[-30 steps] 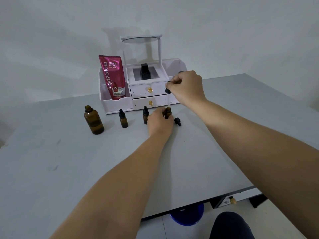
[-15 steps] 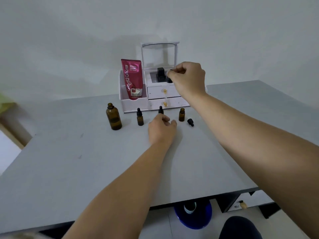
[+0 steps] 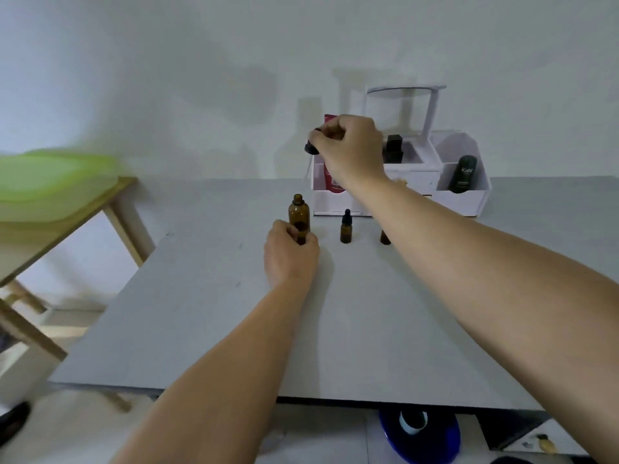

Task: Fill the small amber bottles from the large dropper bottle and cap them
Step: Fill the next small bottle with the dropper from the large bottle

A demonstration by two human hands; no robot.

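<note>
The large amber bottle [image 3: 298, 212] stands uncapped on the grey table [image 3: 335, 313], and my left hand [image 3: 289, 254] grips its lower part. My right hand [image 3: 348, 150] holds the black dropper cap [image 3: 311, 148] above and slightly right of the bottle's mouth, its thin glass pipette pointing down. One small amber bottle [image 3: 346, 227] with a black cap stands to the right of the large one. A second small bottle [image 3: 385, 237] is mostly hidden behind my right forearm. Any other small bottle or loose cap is out of sight.
A white cosmetic organiser [image 3: 402, 192] with drawers, a mirror frame, a pink tube, a black bottle and a dark green bottle stands behind the bottles. A wooden side table [image 3: 83, 209] with a green lid is at left. A blue stool [image 3: 418, 433] sits under the table's front edge.
My view swung left. My left hand moved from the small bottles to grip the large amber bottle. My right hand carried the dropper left, over the large bottle.
</note>
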